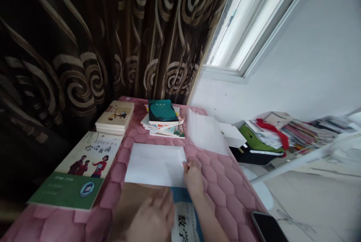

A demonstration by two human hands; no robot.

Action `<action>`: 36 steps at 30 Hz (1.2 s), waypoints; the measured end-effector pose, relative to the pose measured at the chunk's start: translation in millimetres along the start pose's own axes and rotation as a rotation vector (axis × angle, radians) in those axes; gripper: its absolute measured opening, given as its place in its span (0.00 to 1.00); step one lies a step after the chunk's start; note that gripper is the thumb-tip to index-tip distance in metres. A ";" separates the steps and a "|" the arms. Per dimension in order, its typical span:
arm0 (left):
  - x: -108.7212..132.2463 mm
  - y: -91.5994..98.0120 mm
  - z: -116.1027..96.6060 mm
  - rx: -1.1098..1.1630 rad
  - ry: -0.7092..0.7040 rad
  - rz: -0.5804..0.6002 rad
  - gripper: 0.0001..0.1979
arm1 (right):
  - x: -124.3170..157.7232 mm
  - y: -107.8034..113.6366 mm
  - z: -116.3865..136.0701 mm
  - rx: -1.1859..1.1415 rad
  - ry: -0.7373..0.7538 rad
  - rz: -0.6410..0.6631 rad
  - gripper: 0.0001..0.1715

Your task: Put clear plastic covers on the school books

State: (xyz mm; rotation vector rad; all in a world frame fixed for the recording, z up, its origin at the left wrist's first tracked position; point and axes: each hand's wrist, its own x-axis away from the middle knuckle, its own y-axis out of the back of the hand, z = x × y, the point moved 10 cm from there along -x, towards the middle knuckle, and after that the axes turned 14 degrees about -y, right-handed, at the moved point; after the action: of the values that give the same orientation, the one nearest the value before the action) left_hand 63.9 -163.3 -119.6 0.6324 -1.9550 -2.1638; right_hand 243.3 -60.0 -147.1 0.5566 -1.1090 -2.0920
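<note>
A white sheet (156,163) lies across the upper part of a blue textbook (183,204) with large dark Chinese characters on its cover. My right hand (194,178) pinches the sheet's right edge between thumb and fingers. Over the textbook's left part spreads a brown paper piece (126,200); whether it joins the white sheet, I cannot tell. My left hand (155,215), smeared by motion, rests or passes flat over the brown paper with its fingers stretched out. It hides part of the textbook cover.
Left stand a green-and-white book (76,170) and a stack of beige books (115,116). Behind is a pile topped by a teal book (162,111), beside clear plastic covers (205,131). A phone (267,227) lies at the pink padded tabletop's (220,182) right edge. A loaded bin (254,140) stands beyond.
</note>
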 end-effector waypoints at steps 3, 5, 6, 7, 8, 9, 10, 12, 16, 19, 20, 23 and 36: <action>-19.8 4.7 77.5 -0.031 0.290 0.025 0.28 | 1.8 2.1 1.3 0.054 -0.019 0.012 0.11; -21.9 -3.0 112.3 0.033 0.410 0.060 0.28 | 2.8 3.4 1.4 0.097 -0.043 0.020 0.11; -20.4 -9.5 123.3 0.077 0.452 0.086 0.30 | 3.1 3.7 1.6 0.118 -0.056 0.027 0.11; -18.4 -16.5 129.7 0.124 0.477 0.112 0.33 | 3.3 3.6 1.9 0.138 -0.068 0.035 0.11; -16.1 -22.7 132.8 0.163 0.495 0.134 0.34 | 3.5 3.3 2.4 0.158 -0.077 0.042 0.11; -14.2 -27.2 133.8 0.191 0.510 0.150 0.35 | 3.6 2.8 3.2 0.175 -0.083 0.050 0.11; -13.2 -30.3 133.1 0.211 0.520 0.163 0.35 | 3.6 2.5 4.0 0.192 -0.088 0.056 0.11; -14.1 -32.8 130.9 0.223 0.544 0.190 0.34 | 3.5 2.1 6.1 0.219 -0.091 0.065 0.11; -26.3 -28.7 135.9 0.158 0.611 0.225 0.33 | 4.4 1.1 8.7 0.259 -0.104 0.099 0.13; -41.7 -29.2 142.5 0.148 0.565 0.203 0.37 | 6.8 2.7 11.4 0.281 -0.115 0.106 0.15; -44.7 -31.1 145.7 0.154 0.553 0.193 0.39 | 7.9 3.4 12.8 0.293 -0.112 0.103 0.16; -44.6 -38.1 156.5 0.154 0.567 0.170 0.41 | 10.3 7.4 16.0 0.342 -0.091 0.076 0.19; -42.4 -40.5 156.9 0.054 0.517 0.105 0.31 | 43.4 -43.0 133.1 0.131 0.516 0.420 0.33</action>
State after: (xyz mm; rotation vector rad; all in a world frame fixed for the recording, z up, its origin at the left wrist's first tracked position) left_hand 44.5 1.6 -141.6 0.9597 -1.7211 -1.6728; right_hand 112.7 -3.4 -113.1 0.7935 -0.9589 -1.4148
